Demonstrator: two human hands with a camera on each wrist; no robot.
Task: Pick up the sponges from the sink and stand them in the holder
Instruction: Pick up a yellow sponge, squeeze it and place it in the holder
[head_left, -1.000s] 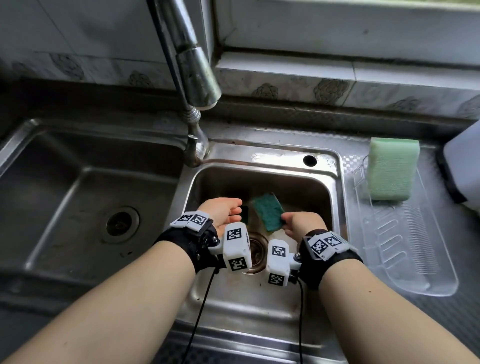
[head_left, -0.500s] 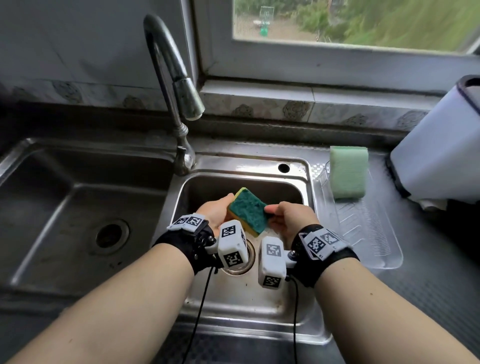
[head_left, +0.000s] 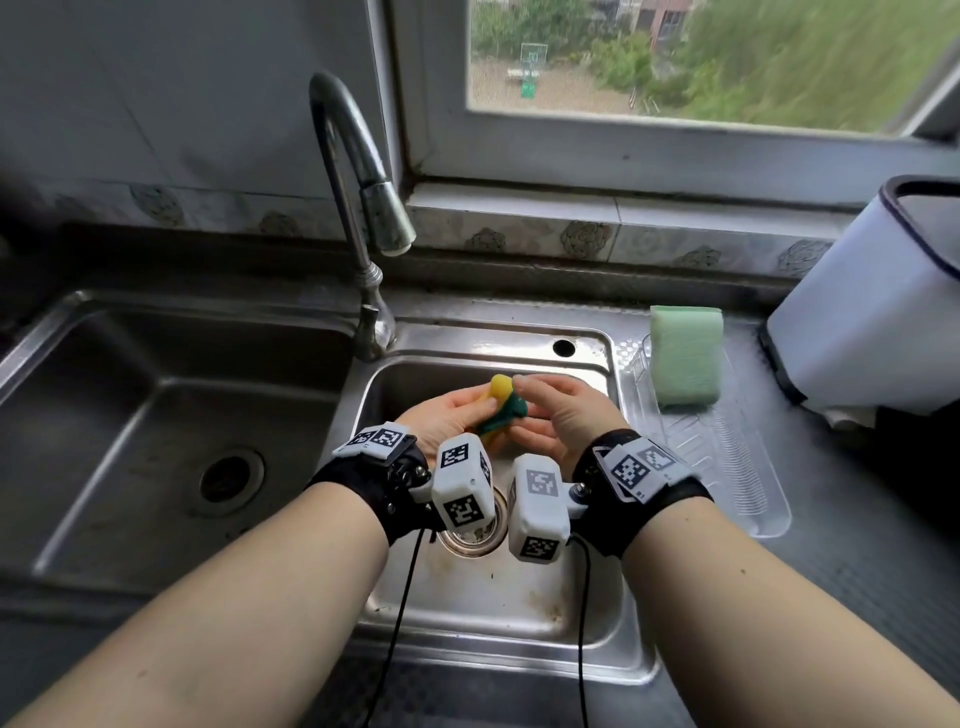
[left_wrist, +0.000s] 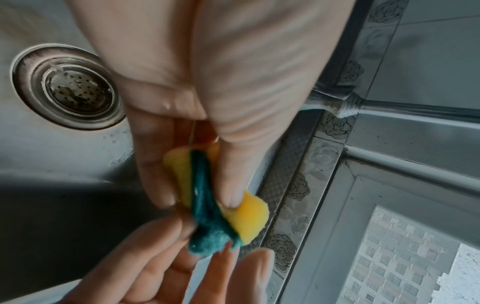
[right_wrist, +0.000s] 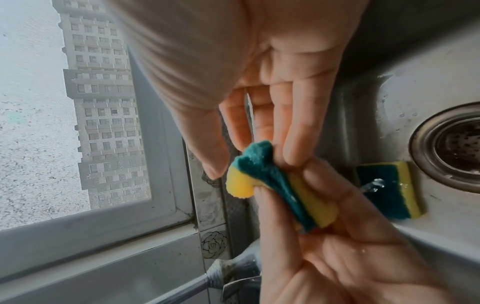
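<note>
Stainless-steel double sink (head_left: 171, 415), set into a dark worktop (head_left: 857, 561), formed the largest item; its smaller right basin (head_left: 493, 597) lay under both hands. White lidded bin (head_left: 862, 312) stood at the far right. Clear ribbed plastic holder tray (head_left: 727, 467) sat beside the basin, with a pale green rectangular sponge (head_left: 685, 356) standing upright at its far end. Curved metal tap (head_left: 358, 218) rose behind. Left hand (head_left: 447, 415) held a yellow foam sponge with a dark green scouring face (head_left: 501, 405) above the basin; its fingers (left_wrist: 228, 174) and thumb pinched the sponge folded, green face inward, wrung narrow. Right hand (head_left: 561, 415) was spread loosely, fingers (right_wrist: 293, 133) straight, tips touching the green end without closing on it. Second yellow-and-green sponge (right_wrist: 389, 191) lay flat on the basin floor near the drain strainer (right_wrist: 462, 148), water dripping beside it.

Handling, as judged: light, soft, wet, readily crushed and springy; best taken across the two broad faces near mid-length, gently, so it regains shape and stands on edge.
</note>
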